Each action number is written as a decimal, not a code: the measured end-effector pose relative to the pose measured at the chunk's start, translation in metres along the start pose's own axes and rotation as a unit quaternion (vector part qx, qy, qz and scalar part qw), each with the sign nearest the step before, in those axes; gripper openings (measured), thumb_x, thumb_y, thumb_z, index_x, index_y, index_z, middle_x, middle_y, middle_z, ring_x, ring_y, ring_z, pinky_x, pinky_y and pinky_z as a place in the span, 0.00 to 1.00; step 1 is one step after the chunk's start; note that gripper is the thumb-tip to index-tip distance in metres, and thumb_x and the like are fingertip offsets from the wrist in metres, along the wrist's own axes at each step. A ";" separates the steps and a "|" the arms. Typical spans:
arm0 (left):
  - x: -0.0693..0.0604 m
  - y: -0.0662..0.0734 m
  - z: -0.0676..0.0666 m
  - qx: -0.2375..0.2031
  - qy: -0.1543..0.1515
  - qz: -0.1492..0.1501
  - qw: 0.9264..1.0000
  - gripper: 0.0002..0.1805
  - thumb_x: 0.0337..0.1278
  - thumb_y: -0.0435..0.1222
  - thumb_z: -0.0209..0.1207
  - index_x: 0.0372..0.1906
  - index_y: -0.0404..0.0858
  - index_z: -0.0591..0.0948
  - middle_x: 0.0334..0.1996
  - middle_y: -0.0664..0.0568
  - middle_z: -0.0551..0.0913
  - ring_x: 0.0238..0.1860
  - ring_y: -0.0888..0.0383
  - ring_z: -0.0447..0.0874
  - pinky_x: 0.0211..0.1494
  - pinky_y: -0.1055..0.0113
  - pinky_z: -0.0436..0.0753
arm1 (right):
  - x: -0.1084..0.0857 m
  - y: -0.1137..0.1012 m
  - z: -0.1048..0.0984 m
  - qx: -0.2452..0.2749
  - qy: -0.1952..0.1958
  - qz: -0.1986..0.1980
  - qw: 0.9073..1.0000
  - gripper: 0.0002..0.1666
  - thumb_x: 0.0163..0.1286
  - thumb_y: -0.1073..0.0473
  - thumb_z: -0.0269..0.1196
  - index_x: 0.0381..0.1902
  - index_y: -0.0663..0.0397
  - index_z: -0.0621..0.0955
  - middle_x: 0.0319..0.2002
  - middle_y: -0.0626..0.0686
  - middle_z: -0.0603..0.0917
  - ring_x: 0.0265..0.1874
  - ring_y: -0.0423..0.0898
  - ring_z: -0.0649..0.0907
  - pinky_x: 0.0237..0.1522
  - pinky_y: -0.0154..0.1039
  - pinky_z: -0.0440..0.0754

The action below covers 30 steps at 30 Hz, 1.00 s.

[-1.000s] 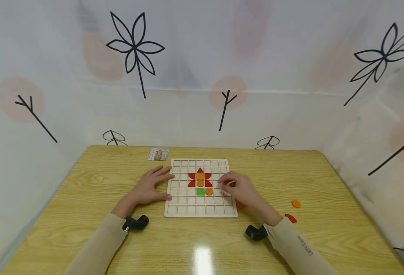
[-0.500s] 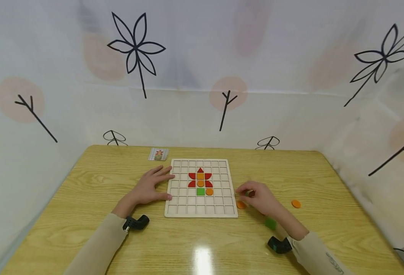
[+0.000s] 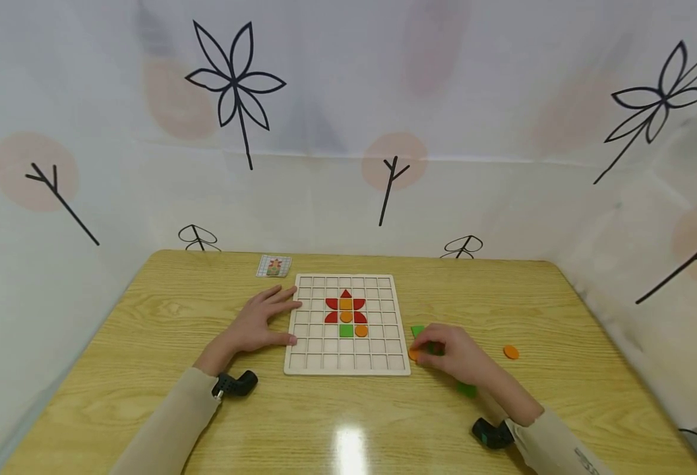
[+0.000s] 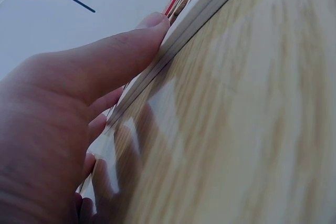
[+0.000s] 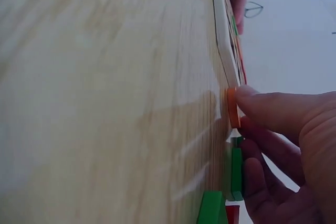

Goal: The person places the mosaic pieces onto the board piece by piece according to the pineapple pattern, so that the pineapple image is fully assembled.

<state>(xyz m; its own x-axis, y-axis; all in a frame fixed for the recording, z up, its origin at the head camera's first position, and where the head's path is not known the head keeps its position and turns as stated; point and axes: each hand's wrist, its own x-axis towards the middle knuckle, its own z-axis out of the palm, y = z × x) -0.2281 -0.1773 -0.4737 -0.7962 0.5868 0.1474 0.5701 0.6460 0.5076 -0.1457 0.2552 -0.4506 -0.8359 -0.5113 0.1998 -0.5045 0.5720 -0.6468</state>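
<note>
A white square gridded board [image 3: 315, 363] lies on the table, with red, orange and green pieces set in a figure at its middle. My left hand [image 3: 256, 323] rests along the board's left side, fingers spread and their tips on its rim; the thumb [image 4: 131, 51] touches the edge in the left wrist view. Just off the board's right edge, my right hand [image 3: 457, 353] pinches an orange disc [image 5: 232, 107] between thumb and index finger, the disc still at table level. Green pieces [image 5: 237, 174] lie close under the other fingers, partly hidden.
A small picture card [image 3: 273, 266] lies behind the board's left corner. Another orange disc [image 3: 511, 351] sits farther right. A green square [image 3: 465, 389] shows below the right hand, and a red piece [image 5: 232, 214] peeks out in the right wrist view.
My right hand has moved from above the board to the right and down, onto the orange disc beside it. A green piece behind the hand came into view. The left hand stays put.
</note>
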 end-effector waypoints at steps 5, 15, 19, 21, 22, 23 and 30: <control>0.002 0.000 0.000 0.005 -0.002 -0.001 1.000 0.43 0.50 0.60 0.68 0.71 0.48 0.74 0.77 0.54 0.60 0.78 0.43 0.47 0.73 0.37 0.48 | 0.000 -0.001 0.000 -0.007 -0.005 -0.014 1.000 0.09 0.63 0.60 0.72 0.42 0.48 0.87 0.38 0.43 0.84 0.30 0.37 0.77 0.32 0.33 0.77; 0.001 0.001 0.000 0.006 -0.003 -0.001 1.000 0.43 0.50 0.60 0.68 0.71 0.48 0.74 0.77 0.55 0.60 0.77 0.43 0.47 0.73 0.37 0.49 | 0.000 -0.001 0.000 0.007 -0.012 0.003 1.000 0.14 0.59 0.66 0.74 0.43 0.50 0.87 0.35 0.43 0.79 0.27 0.37 0.72 0.28 0.32 0.75; 0.000 0.000 0.000 0.007 -0.003 -0.001 1.000 0.43 0.50 0.60 0.68 0.71 0.49 0.74 0.77 0.55 0.60 0.77 0.43 0.47 0.73 0.37 0.49 | 0.000 -0.001 0.001 0.010 -0.010 0.001 1.000 0.14 0.58 0.67 0.74 0.42 0.50 0.88 0.36 0.44 0.79 0.27 0.36 0.72 0.28 0.32 0.75; 0.000 0.001 0.000 0.007 -0.002 0.000 1.000 0.43 0.50 0.60 0.68 0.71 0.48 0.74 0.77 0.54 0.60 0.77 0.42 0.47 0.73 0.36 0.49 | 0.000 -0.001 0.001 0.011 -0.003 -0.008 1.000 0.13 0.59 0.67 0.73 0.41 0.50 0.88 0.35 0.45 0.79 0.26 0.36 0.72 0.27 0.32 0.75; 0.000 0.001 -0.001 0.005 -0.002 0.001 1.000 0.43 0.50 0.60 0.68 0.71 0.48 0.74 0.77 0.54 0.60 0.77 0.42 0.47 0.73 0.36 0.49 | 0.000 -0.001 0.001 0.013 0.000 -0.011 1.000 0.12 0.59 0.67 0.72 0.41 0.49 0.87 0.35 0.45 0.79 0.26 0.36 0.72 0.27 0.32 0.75; 0.000 0.001 -0.001 0.005 -0.002 0.001 1.000 0.43 0.50 0.60 0.68 0.71 0.48 0.74 0.77 0.54 0.60 0.77 0.42 0.47 0.73 0.36 0.49 | 0.000 -0.001 0.001 0.015 0.002 -0.013 1.000 0.12 0.60 0.67 0.72 0.40 0.49 0.87 0.35 0.45 0.80 0.26 0.36 0.72 0.27 0.32 0.75; 0.000 -0.001 0.001 0.005 0.001 0.004 1.000 0.43 0.50 0.60 0.68 0.71 0.48 0.74 0.77 0.55 0.60 0.77 0.43 0.48 0.73 0.37 0.49 | -0.001 -0.001 -0.002 0.080 0.026 0.037 0.996 0.07 0.66 0.67 0.67 0.38 0.49 0.86 0.38 0.48 0.81 0.35 0.43 0.80 0.35 0.35 0.82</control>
<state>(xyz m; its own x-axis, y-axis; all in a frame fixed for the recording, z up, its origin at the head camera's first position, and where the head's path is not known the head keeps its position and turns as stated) -0.2287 -0.1778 -0.4749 -0.7916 0.5916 0.1528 0.5787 0.6457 0.4983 -0.1451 0.2562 -0.4482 -0.8814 -0.4354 0.1832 -0.4045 0.4955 -0.7686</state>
